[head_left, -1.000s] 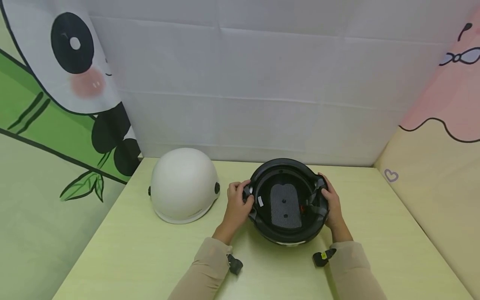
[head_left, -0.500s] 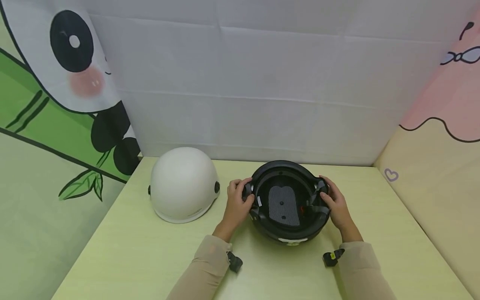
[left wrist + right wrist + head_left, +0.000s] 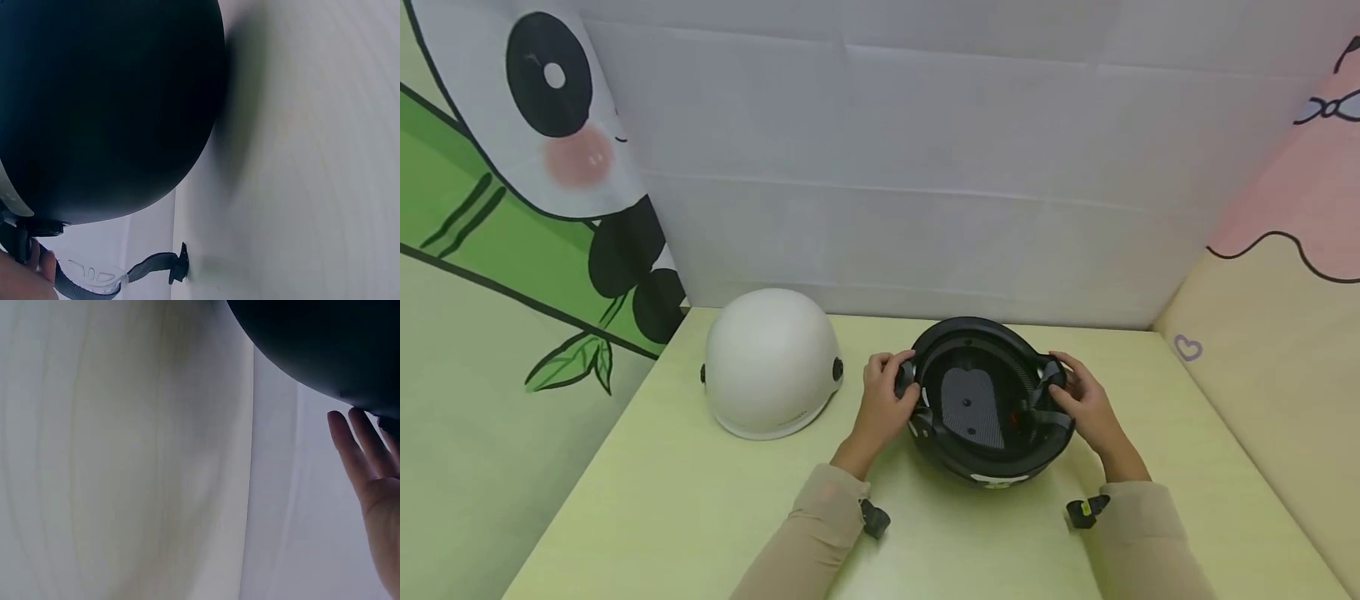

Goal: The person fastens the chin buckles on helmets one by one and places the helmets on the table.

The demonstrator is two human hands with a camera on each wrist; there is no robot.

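A black helmet (image 3: 970,462) lies upside down, its padded inside facing up and its rim tilted toward me. My left hand (image 3: 880,404) grips its left edge beside a round side fitting. On the opposite edge, my right hand (image 3: 1092,408) holds the rim with the thumb on the inner side and fingers outside. In the left wrist view the dark shell (image 3: 112,112) fills the upper left, and a strap (image 3: 153,265) with a clear chin piece dangles below. The right wrist view shows fingers (image 3: 362,447) against the shell. Whether the shell touches the table cannot be seen.
A white helmet (image 3: 771,367) stands upright on the table to the left of my left hand. The pale yellow table (image 3: 970,550) meets a white sheet wall (image 3: 880,167) at the back. Cartoon-printed walls (image 3: 1285,350) slope in at both sides.
The black helmet has shifted slightly to the right, with its front edge tipped up a little more. The right hand and forearm have moved right along the rim; the left hand keeps its hold.
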